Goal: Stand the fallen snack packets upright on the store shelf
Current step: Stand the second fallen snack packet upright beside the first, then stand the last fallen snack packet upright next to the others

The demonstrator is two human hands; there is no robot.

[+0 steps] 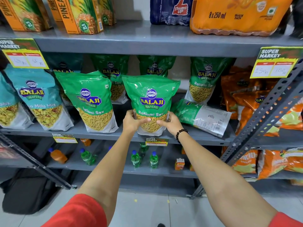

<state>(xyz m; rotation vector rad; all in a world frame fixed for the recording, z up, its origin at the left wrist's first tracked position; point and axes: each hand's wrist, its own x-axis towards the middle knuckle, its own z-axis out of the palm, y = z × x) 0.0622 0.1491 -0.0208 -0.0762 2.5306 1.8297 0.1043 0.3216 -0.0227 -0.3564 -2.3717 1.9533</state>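
Note:
A green Ratlami Sev packet (151, 97) stands upright at the front of the grey middle shelf (196, 138). My left hand (133, 121) grips its lower left side and my right hand (170, 123), with a black bead bracelet, grips its lower right side. Just to the right, another green packet (203, 117) lies fallen on its side, its back facing out. To the left a further green packet (91, 100) stands upright, and more green packets (203, 79) stand behind.
Teal mix packets (37, 99) stand at the left and orange packets (242, 99) crowd the right. A slanted metal brace (268, 112) crosses the right side. Juice cartons and drink packs sit above, small bottles (136, 158) below. A black bag (27, 194) lies on the floor.

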